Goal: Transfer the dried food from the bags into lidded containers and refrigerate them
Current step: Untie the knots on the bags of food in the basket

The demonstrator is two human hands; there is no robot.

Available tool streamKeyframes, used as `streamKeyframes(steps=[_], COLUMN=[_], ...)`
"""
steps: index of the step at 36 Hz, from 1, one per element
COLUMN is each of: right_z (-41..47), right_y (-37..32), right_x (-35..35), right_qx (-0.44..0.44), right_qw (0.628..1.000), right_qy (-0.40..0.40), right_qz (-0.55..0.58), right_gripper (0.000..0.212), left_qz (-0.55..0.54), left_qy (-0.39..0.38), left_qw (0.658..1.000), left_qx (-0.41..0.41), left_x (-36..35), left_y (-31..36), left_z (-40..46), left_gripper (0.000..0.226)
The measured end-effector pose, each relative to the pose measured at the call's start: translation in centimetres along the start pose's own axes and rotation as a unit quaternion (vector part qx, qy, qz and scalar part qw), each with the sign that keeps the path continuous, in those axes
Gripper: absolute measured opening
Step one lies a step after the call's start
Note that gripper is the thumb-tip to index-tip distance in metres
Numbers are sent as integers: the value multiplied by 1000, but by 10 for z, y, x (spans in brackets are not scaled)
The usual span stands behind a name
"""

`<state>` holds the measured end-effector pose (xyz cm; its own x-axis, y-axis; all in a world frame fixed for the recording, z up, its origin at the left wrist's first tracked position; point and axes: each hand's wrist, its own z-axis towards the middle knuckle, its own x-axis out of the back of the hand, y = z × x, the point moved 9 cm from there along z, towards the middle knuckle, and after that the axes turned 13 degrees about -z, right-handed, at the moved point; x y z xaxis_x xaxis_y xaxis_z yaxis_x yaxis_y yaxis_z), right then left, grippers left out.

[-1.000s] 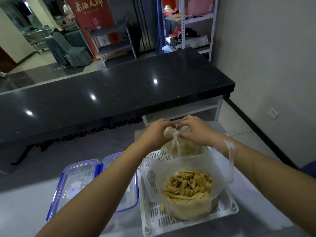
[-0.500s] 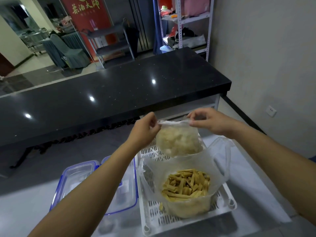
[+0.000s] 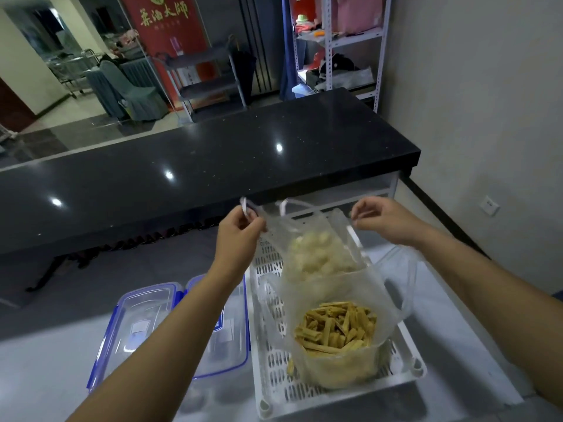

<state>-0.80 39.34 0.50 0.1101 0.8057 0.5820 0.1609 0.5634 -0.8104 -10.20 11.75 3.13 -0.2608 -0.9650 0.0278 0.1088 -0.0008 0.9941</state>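
Centre of frame: thin clear plastic bag of pale, puffy dried pieces, mouth stretched wide between two hands, contents sagging onto the far end of a white slotted plastic tray. Left hand, left of centre: fingers pinched shut on one twisted handle of this bag, loop end poking above the knuckles. Right hand, right of centre: thumb and fingertips closed on the opposite rim, pulled away from the left, presumably to open the mouth for pouring. Lower centre: second clear bag, rim folded down, filled with yellow-brown dried sticks, standing in the near half of the tray, touching the first bag. Lower left: two clear rectangular containers with blue-clipped lids, side by side, just beside the tray's left edge, lids on; left forearm crossing above the nearer one. Upper half: glossy black stone counter, bare of task items. Transfer judged at an early step: both foods bagged, containers unopened, refrigerator not identifiable.
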Motion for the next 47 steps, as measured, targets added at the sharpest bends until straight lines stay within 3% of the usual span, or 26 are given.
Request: streamKeyframes(steps=[3,7,11,14,17,19,21,23,26,29,33,37,40,42,47], right_z=[-6,-9,-10,-4,8,17,25,29,24,17,4,-2,-6,-8,-8], right_y=[-8,-37,-74,-91,-102,-105,-109,-112,-117,-126,-118,-96,-89,-86,-81], right_x=[-6,4,-4,-21,-45,-60,-67,-70,-74,-61,-52,-37,-23,-15,2], right_qx=[6,39,86,94,85,64,43,29,11,12,-31,-86,-93,-92,-86], right_qw=[1000,998,995,978,915,893,895,917,972,992,976,936,921,917,897], right_qy=[-10,41,0,-28,-40,-60,-67,-85,-142,-119,-113,-101,-100,-104,-109], right_qz=[0,-5,-41,-184,-392,-440,-439,-390,-187,-33,186,325,366,373,420], right_gripper=[19,17,15,45,73,76,65,48,32,11,9,15,14,30,52], left_qz=[-23,-81,-138,-168,-193,-204,-219,-247,-277,-299,-351,-389,-279,-169,31], left_qy=[-2,-19,-29,-36,-18,-14,-20,-32,-44,-57,-47,-52,-75,-115,-224], left_qw=[1000,996,989,983,978,974,970,961,951,943,922,904,937,954,936], left_qx=[11,20,40,59,80,93,105,119,130,136,156,168,195,219,269], left_x=[2,-2,-5,-7,-7,-9,-12,-16,-18,-20,-19,-14,-13,-15,-14], left_y=[0,12,23,26,25,25,27,31,36,37,32,37,34,27,12], left_z=[-3,-5,-2,-2,-3,-5,-8,-10,-11,-16,-22,-20,-18,-20,-32], left_gripper=[20,15,18,22,15,21,25,27,30,34,41,41,38,40,49])
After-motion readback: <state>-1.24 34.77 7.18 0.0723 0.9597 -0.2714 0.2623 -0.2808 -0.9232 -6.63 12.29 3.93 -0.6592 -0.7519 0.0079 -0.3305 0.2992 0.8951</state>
